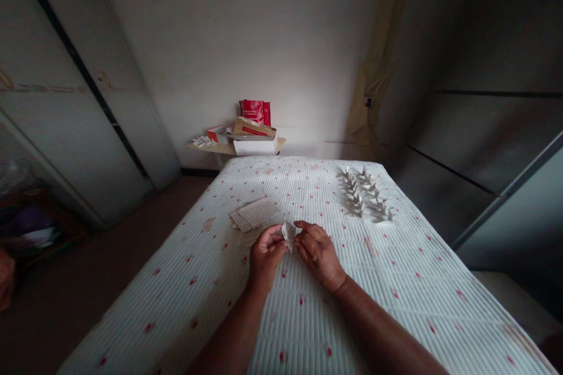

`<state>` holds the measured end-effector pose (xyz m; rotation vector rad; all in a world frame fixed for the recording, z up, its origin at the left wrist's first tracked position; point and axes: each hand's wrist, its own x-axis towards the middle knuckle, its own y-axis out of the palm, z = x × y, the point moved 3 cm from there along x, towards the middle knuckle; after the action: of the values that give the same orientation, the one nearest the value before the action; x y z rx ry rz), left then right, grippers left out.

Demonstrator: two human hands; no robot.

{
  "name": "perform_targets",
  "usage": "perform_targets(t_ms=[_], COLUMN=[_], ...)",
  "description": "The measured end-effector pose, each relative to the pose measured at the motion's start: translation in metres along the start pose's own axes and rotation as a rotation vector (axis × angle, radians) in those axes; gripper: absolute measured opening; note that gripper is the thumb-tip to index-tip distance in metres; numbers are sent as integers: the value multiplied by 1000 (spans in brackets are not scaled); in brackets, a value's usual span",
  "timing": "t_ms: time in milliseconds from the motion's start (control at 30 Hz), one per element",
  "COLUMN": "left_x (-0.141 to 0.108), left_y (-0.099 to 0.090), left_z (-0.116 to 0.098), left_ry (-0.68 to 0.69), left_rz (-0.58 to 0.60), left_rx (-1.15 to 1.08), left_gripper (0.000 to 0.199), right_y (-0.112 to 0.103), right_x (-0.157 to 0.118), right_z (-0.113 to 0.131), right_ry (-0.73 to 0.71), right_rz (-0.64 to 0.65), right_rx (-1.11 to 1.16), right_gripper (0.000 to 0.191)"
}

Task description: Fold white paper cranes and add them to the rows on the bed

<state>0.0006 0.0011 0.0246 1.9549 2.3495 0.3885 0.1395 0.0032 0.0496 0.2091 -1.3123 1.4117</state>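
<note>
Between my two hands is a small folded piece of printed paper (289,234), held just above the bed. My left hand (266,255) pinches its left side with thumb and fingers. On the other side, my right hand (320,253) has its fingers closed on the paper's right edge. Loose printed sheets (255,214) lie in an uneven pile just beyond my left hand. Farther off to the right, several folded paper figures (355,192) stand in rows on the patterned cover.
The bed (211,293) has a white ribbed cover with red spots. Beyond its far edge, a small shelf (224,148) bears a white box (255,146), a red bag (255,111) and small white pieces (203,141). Cabinets stand left and right.
</note>
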Motion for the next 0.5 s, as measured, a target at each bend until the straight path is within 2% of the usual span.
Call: perform_targets(t_ms=[167, 300, 367, 500], left_x=[-2, -5, -5, -3], left_y=[2, 5, 7, 9], left_z=[-2, -4, -4, 3], left_ry=[-26, -66, -80, -133], left_rz=[5, 55, 83, 150], left_rx=[8, 13, 19, 23], left_gripper=[51, 61, 61, 49], right_y=[0, -1, -1, 0], right_x=[-1, -2, -3, -5], right_z=[-1, -4, -6, -10], right_ry=[67, 123, 149, 242], right_rz=[-20, -43, -46, -39], right_rx=[40, 63, 70, 78], right_gripper=[17, 17, 17, 17])
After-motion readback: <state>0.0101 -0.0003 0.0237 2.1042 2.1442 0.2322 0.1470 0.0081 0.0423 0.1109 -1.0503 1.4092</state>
